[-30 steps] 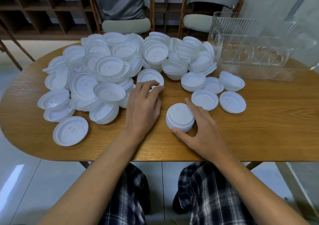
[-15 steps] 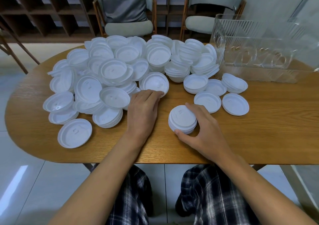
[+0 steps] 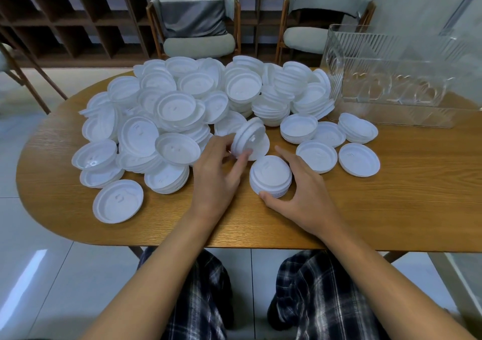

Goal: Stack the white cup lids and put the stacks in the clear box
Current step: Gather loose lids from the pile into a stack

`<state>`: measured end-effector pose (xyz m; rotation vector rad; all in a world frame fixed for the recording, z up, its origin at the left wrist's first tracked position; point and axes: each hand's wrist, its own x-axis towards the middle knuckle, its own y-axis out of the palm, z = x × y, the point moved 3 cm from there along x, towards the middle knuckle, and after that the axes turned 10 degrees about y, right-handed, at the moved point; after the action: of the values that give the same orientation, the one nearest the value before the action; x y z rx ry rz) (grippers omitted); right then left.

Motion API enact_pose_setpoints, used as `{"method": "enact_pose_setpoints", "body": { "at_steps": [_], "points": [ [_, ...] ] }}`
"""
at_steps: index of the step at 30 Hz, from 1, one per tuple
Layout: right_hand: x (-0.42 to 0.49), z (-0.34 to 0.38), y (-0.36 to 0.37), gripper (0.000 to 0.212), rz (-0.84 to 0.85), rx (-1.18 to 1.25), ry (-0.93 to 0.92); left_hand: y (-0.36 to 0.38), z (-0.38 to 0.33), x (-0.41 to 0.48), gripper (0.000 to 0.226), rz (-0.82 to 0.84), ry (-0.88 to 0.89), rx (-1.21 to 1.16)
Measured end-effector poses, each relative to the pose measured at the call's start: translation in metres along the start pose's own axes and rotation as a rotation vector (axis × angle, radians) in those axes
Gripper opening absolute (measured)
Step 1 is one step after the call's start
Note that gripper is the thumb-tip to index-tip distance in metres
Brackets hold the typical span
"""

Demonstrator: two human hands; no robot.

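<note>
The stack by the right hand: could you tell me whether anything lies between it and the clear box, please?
Yes: loose lids and a low pile lie on the table between the stack, held by the right hand, and the clear box. Lifting it over should clear them.

Oval wooden table (image 3: pixel 391 196), two cushioned chairs (image 3: pixel 199 44), dark shelving (image 3: pixel 73 26), tiled floor (image 3: pixel 39 274)

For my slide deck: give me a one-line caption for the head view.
Left hand holds a tilted lid beside the small stack cupped by the right hand; clear box stands far right.
</note>
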<state>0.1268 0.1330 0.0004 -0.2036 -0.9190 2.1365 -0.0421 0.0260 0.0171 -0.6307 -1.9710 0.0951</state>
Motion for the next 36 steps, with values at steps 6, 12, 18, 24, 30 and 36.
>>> {"method": "enact_pose_setpoints", "body": {
  "at_steps": [6, 12, 18, 24, 30, 36],
  "points": [
    [0.0, 0.001, 0.0, 0.086, -0.006, -0.011, -0.022, -0.008, -0.006, -0.003, 0.052, -0.022, -0.242, -0.226],
    [-0.003, 0.004, -0.001, 0.072, -0.018, -0.017, -0.079, -0.002, -0.004, -0.008, 0.028, 0.14, -0.296, -0.294],
    [-0.003, 0.0, 0.0, 0.114, 0.028, 0.137, 0.011, 0.003, -0.01, -0.009, 0.026, 0.28, -0.12, -0.105],
    [-0.005, 0.001, 0.001, 0.089, -0.042, 0.017, -0.085, 0.005, -0.012, -0.01, 0.026, 0.289, -0.045, -0.006],
    [-0.004, -0.003, 0.001, 0.087, -0.024, -0.008, -0.059, 0.007, -0.009, -0.011, 0.048, 0.326, -0.012, 0.014],
    [-0.004, -0.003, 0.001, 0.091, -0.034, -0.011, -0.048, 0.01, -0.01, -0.011, 0.071, 0.422, -0.008, -0.032]
  ]
}}
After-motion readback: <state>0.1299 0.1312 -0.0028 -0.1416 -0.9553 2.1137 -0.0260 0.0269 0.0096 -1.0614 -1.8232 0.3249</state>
